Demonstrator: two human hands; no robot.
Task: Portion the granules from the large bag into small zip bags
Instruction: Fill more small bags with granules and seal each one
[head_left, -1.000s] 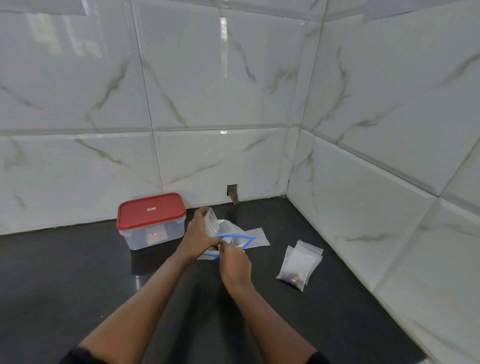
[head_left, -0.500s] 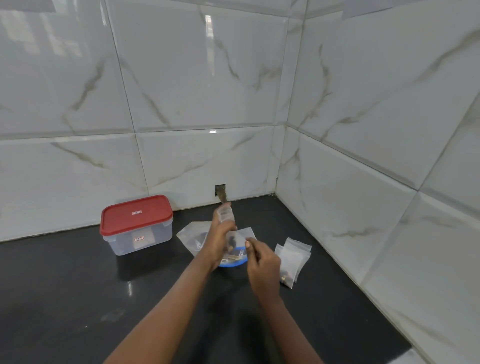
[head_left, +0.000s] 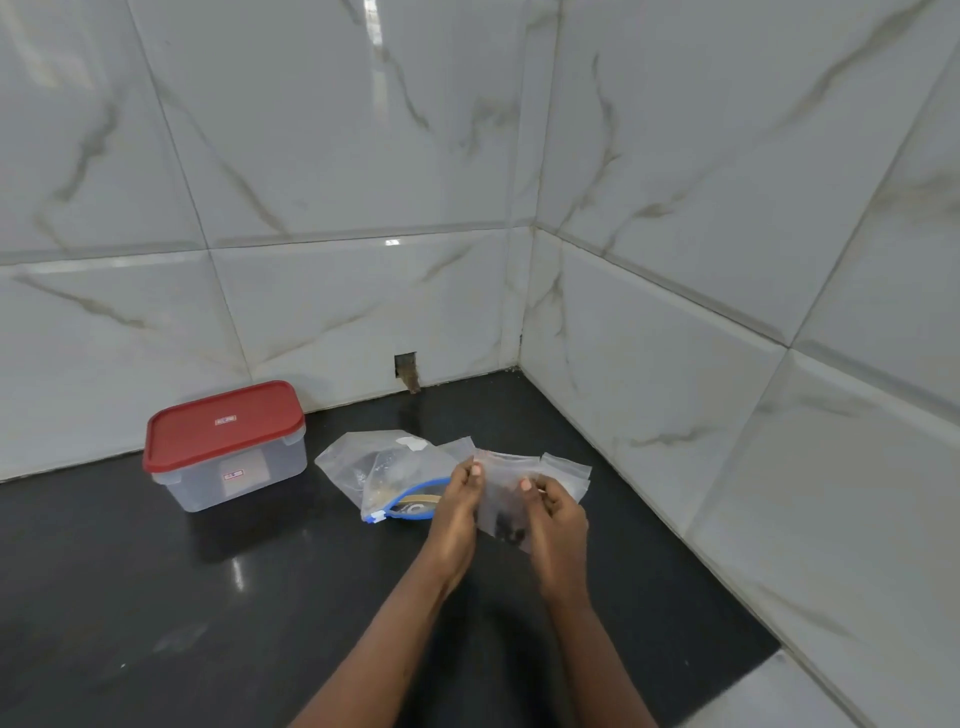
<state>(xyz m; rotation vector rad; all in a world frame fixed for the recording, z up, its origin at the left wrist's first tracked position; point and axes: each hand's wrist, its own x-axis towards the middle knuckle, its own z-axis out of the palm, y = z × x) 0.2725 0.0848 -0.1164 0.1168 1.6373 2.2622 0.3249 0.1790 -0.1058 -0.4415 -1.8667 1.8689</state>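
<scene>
1. Since half a second ago, the small zip bag (head_left: 501, 499) is shifted right, off the large bag (head_left: 382, 467), and is now held by both hands.
2. Its left edge is pinched by the left hand (head_left: 457, 506) and its right edge by the right hand (head_left: 557, 512), fingers curled on the plastic.
3. Dark granules (head_left: 506, 526) are seen at its bottom.
4. The large bag is seen lying on the black counter (head_left: 156, 597), near the red-lidded container (head_left: 223, 447).
5. Spare small bags (head_left: 569, 470) are seen behind the right hand.
</scene>
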